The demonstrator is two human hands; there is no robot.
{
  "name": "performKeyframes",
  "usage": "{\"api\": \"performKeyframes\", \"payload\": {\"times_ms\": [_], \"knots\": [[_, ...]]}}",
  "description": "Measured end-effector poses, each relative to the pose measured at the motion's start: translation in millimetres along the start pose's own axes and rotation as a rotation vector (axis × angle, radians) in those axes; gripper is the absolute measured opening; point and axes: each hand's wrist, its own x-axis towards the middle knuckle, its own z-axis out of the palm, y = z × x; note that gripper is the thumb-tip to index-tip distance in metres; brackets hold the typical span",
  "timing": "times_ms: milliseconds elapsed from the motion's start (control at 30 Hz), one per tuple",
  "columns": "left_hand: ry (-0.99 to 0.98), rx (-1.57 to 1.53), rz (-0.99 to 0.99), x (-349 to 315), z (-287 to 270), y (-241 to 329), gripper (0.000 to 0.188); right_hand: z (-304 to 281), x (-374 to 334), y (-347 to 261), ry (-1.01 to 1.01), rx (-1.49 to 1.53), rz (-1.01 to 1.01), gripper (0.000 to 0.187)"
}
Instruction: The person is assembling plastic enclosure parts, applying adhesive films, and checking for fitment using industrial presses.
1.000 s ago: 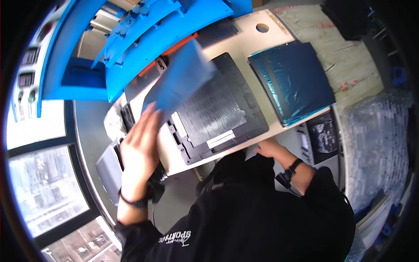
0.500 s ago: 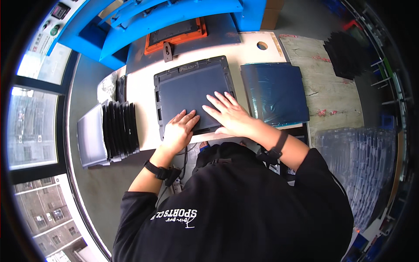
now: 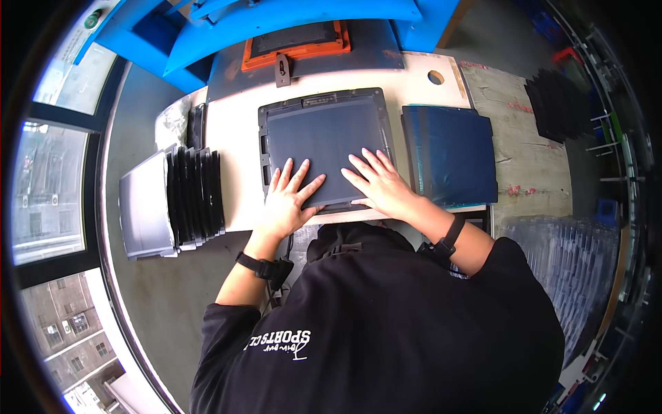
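A black rectangular plastic frame (image 3: 378, 105) lies on the pale tabletop in front of me. Its inside is covered by a smooth dark grey sheet (image 3: 321, 134). My left hand (image 3: 286, 203) rests flat on the near left part of the sheet, fingers spread. Across from it, my right hand (image 3: 383, 186) lies palm down over the near right corner, its fingers also apart. Neither hand grips anything. Right of the frame sits a flat dark blue panel (image 3: 452, 155) with a shiny film-like surface.
Several dark panels (image 3: 195, 196) stand in a row at the table's left. Behind them are a clear plastic bag (image 3: 172, 124) and a black item (image 3: 196, 126). A blue machine (image 3: 296, 34) with an orange-framed plate (image 3: 345, 36) stands at the back. Clear plastic trays (image 3: 558, 269) are stacked at right.
My left fingers, bent before, are now stretched out and spread on the sheet. My right hand has shifted toward the sheet's right side. The whole view has moved slightly.
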Motion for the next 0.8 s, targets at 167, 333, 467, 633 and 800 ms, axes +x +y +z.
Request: {"api": "performKeyframes", "payload": {"times_ms": [167, 333, 467, 633, 800], "knots": [[0.007, -0.045, 0.096, 9.3, 7.4, -22.5, 0.069, 2.9, 5.9, -3.6, -0.002, 0.011, 0.013, 0.075], [-0.012, -0.021, 0.155, 11.8, 12.5, -34.6, 0.074, 0.2, 8.7, -2.2, -0.04, 0.076, 0.028, 0.078], [-0.042, 0.044, 0.185, 27.3, 13.6, -45.5, 0.079, 12.7, 18.8, 3.2, -0.047, 0.01, 0.065, 0.077], [0.125, 0.097, 0.077, 83.7, 18.6, -77.8, 0.087, 15.9, 88.5, 47.3, 0.007, -0.097, 0.185, 0.077], [0.095, 0.099, 0.077, 91.9, 21.2, -78.5, 0.085, 12.4, 109.9, 48.8, -0.039, -0.148, 0.256, 0.083]]}}
